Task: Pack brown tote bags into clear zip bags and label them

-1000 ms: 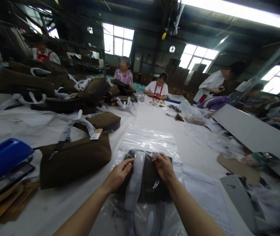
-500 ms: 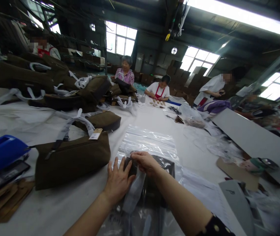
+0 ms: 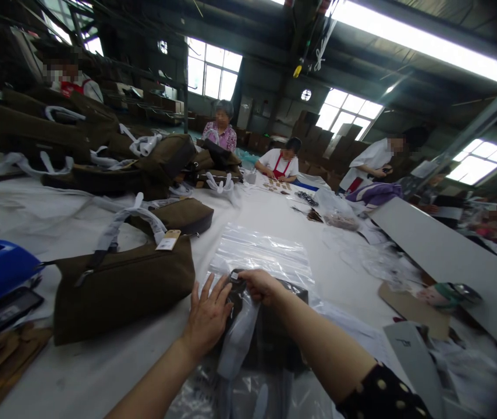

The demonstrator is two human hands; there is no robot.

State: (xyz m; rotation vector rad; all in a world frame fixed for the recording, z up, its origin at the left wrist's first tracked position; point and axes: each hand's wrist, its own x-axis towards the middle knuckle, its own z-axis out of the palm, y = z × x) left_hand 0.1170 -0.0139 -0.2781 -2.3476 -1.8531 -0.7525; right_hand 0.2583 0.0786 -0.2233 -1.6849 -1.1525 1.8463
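Left hand (image 3: 208, 317): spread, at left edge of dark rectangular fabric bag (image 3: 270, 337); right hand (image 3: 263, 286): fingertips bunched, hold unclear; progress: bag lies near centre, seemingly inside clear plastic sleeve (image 3: 261, 250), far end unfolded; left, olive-brown fabric handbag (image 3: 130, 297) unsleeved

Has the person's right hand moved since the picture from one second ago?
Yes: the right hand has moved left, closer to the tagged brown bag.

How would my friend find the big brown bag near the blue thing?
Start at the white table and find the person's spread left hand. Just left of it sits the brown bag. Unlike the bag right behind it, it shows a white-and-tan tag.
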